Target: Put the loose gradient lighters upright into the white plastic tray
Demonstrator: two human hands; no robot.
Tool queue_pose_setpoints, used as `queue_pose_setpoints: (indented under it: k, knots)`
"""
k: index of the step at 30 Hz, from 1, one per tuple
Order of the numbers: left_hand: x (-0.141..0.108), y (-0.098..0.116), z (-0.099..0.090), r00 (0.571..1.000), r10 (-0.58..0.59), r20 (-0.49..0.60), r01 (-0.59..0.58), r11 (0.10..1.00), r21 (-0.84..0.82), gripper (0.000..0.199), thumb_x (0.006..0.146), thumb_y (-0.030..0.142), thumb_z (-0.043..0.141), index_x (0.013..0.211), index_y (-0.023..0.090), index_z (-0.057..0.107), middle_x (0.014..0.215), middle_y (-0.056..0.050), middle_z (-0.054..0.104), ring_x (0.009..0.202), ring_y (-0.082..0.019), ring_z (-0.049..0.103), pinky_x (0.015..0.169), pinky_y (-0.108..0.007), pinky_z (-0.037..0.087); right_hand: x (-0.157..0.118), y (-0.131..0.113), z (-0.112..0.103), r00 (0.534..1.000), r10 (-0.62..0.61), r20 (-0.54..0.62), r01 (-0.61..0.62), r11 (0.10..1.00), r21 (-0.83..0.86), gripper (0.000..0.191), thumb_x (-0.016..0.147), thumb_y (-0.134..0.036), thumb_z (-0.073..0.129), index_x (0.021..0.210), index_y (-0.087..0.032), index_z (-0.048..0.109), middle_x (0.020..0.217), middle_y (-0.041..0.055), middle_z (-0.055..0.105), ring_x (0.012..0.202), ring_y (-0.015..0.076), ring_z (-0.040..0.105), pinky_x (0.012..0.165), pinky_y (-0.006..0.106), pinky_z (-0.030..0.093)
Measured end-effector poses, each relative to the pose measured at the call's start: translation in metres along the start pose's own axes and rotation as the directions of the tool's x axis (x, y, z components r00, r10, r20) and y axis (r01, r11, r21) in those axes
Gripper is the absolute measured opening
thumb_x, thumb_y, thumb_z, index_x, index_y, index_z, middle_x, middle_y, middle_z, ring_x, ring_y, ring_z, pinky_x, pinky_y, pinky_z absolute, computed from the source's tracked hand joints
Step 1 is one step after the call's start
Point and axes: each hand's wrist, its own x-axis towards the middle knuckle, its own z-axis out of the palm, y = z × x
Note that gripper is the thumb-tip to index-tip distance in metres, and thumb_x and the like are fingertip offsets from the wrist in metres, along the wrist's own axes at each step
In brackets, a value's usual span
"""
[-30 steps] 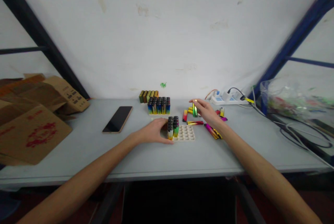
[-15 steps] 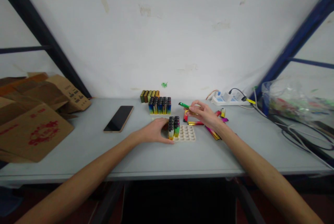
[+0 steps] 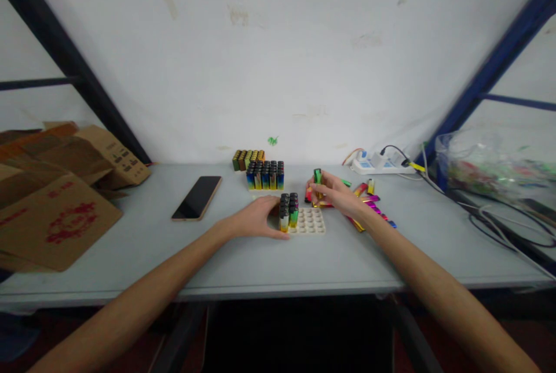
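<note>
A white tray with round holes (image 3: 311,221) lies on the table, its left part filled with several upright lighters (image 3: 284,214). My left hand (image 3: 259,218) curves around the left side of these lighters, thumb along the tray's front edge and fingers behind. Above the tray's back right, my right hand (image 3: 333,192) pinches a green lighter (image 3: 317,176), held roughly upright. Loose coloured lighters (image 3: 372,199) lie beside and partly beneath my right hand. Behind the tray stands a full block of blue and yellow lighters (image 3: 266,177).
Farther back is another block of yellowish lighters (image 3: 247,158). A phone (image 3: 197,198) lies to the left, with cardboard boxes (image 3: 61,222) at the far left. At the right are a power strip (image 3: 382,164), cables and a clear plastic bag (image 3: 482,164).
My right hand has turned the green lighter from lying nearly flat to upright. More loose lighters show to its right. My left hand stays in place.
</note>
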Motion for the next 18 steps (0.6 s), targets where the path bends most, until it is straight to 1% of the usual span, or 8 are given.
queue_pose_setpoints:
  k: [2,4,6,7,9,11,15,18]
  knots:
    - [0.000,-0.001,0.000,1.000,-0.005,-0.005,0.005,1.000,0.006,0.066,0.061,0.070,0.083,0.098,0.019,0.064,0.097,-0.007,0.070,0.089,-0.030,0.066,0.083,-0.040,0.053,0.000,-0.001,0.002,1.000,-0.006,-0.021,0.006,1.000,0.023,0.034,0.085,-0.046,0.076,0.099,-0.022,0.058,0.069,-0.0061,0.055,0.051,0.0073,0.042,0.046,0.020,0.032]
    - [0.000,-0.001,0.000,1.000,0.000,-0.002,0.000,1.000,-0.004,0.067,0.062,0.070,0.084,0.101,0.019,0.065,0.101,-0.007,0.071,0.092,-0.030,0.067,0.085,-0.040,0.053,0.001,-0.002,0.003,0.999,0.001,-0.034,0.001,0.998,0.056,0.038,0.085,-0.054,0.073,0.097,-0.022,0.057,0.062,-0.0092,0.042,0.047,0.0068,0.030,0.044,0.019,0.021]
    - [-0.001,-0.001,0.000,1.000,0.004,-0.003,-0.004,1.000,-0.015,0.068,0.062,0.069,0.084,0.105,0.019,0.065,0.104,-0.008,0.071,0.094,-0.031,0.067,0.087,-0.040,0.053,0.002,-0.002,0.004,0.998,0.051,-0.028,-0.049,0.995,0.087,0.048,0.087,-0.068,0.062,0.084,-0.021,0.054,0.058,-0.0100,0.029,0.045,0.0072,0.022,0.043,0.021,0.015]
    - [-0.001,-0.001,0.000,1.000,0.004,-0.006,-0.004,1.000,-0.019,0.068,0.063,0.068,0.084,0.106,0.019,0.065,0.105,-0.009,0.071,0.095,-0.031,0.067,0.087,-0.041,0.053,0.003,-0.002,0.005,0.996,0.085,-0.027,-0.082,0.991,0.104,0.054,0.088,-0.074,0.056,0.076,-0.022,0.050,0.057,-0.0101,0.025,0.045,0.0073,0.018,0.043,0.021,0.013]
    - [-0.001,-0.001,0.000,1.000,0.003,-0.006,-0.004,1.000,-0.022,0.068,0.063,0.068,0.084,0.105,0.018,0.065,0.105,-0.009,0.071,0.094,-0.031,0.067,0.086,-0.041,0.052,0.004,-0.001,0.007,0.988,0.145,-0.045,-0.139,0.982,0.126,0.059,0.088,-0.078,0.048,0.066,-0.023,0.040,0.055,-0.0100,0.020,0.044,0.0074,0.012,0.042,0.022,0.010]
    - [0.000,-0.001,0.000,1.000,0.005,0.003,-0.005,1.000,-0.026,0.067,0.064,0.068,0.084,0.105,0.018,0.065,0.104,-0.009,0.071,0.093,-0.031,0.067,0.084,-0.040,0.052,0.005,0.000,0.010,0.981,0.166,-0.100,-0.155,0.981,0.114,0.055,0.089,-0.071,0.046,0.063,-0.024,0.036,0.054,-0.0098,0.019,0.043,0.0075,0.011,0.041,0.023,0.010]
    - [0.002,0.001,0.001,1.000,-0.011,0.017,0.011,1.000,-0.013,0.065,0.065,0.068,0.083,0.101,0.018,0.063,0.103,-0.009,0.070,0.094,-0.031,0.067,0.084,-0.040,0.053,0.006,0.002,0.016,0.962,0.160,-0.223,-0.149,0.987,0.062,0.045,0.090,-0.055,0.039,0.058,-0.025,0.031,0.050,-0.0083,0.021,0.042,0.0081,0.012,0.040,0.024,0.012]
    - [0.003,0.001,0.001,1.000,-0.025,0.006,0.025,1.000,-0.014,0.066,0.065,0.069,0.083,0.101,0.018,0.063,0.105,-0.010,0.070,0.096,-0.032,0.067,0.086,-0.041,0.053,0.006,0.002,0.017,0.954,0.156,-0.255,-0.149,0.988,0.046,0.040,0.089,-0.048,0.038,0.058,-0.025,0.031,0.050,-0.0076,0.022,0.041,0.0083,0.013,0.039,0.024,0.012]
